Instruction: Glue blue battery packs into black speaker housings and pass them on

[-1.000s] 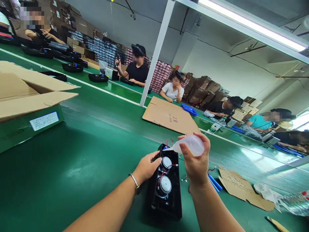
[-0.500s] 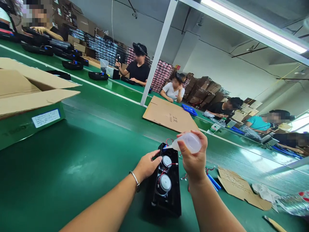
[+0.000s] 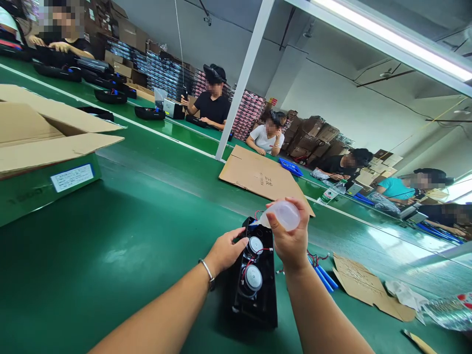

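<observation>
Fingers [image 3: 300, 216] of the right hand [image 3: 291, 243] are squeezing a bottle [image 3: 282, 215] over the speaker [image 3: 254, 275]; left hand [image 3: 224, 253] is gripping its edge, likely gluing; next, steady nozzle aim.

— Can we read anything here?
— Barely. We see two dark handwritten characters on the flat cardboard sheet [image 3: 258, 176], too small for us to make out
— And the white label [image 3: 72, 177] on the open carton [image 3: 44, 147]?
— We see printed lines on it, blurred beyond reading
— The small green-and-white bottle [image 3: 326, 196] farther along the belt?
— Its label shows print, but we cannot tell a word of it
</observation>
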Available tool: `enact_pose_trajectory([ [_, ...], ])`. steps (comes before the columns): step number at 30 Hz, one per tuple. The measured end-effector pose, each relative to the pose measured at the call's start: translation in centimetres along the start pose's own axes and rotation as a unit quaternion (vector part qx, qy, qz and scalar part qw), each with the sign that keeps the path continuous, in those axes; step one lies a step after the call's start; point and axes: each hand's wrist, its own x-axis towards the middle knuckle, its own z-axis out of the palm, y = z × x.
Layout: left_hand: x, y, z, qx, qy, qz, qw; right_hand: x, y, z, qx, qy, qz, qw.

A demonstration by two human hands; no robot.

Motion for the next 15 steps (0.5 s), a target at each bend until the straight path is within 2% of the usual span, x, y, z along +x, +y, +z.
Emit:
enact_pose_trajectory([
  [15, -0.29, 0.44, 0.00, -0.016, -0.001, -0.001, 1.000, -0.36, -0.08, -0.02, -0.011, -0.006, 0.001, 1.000],
])
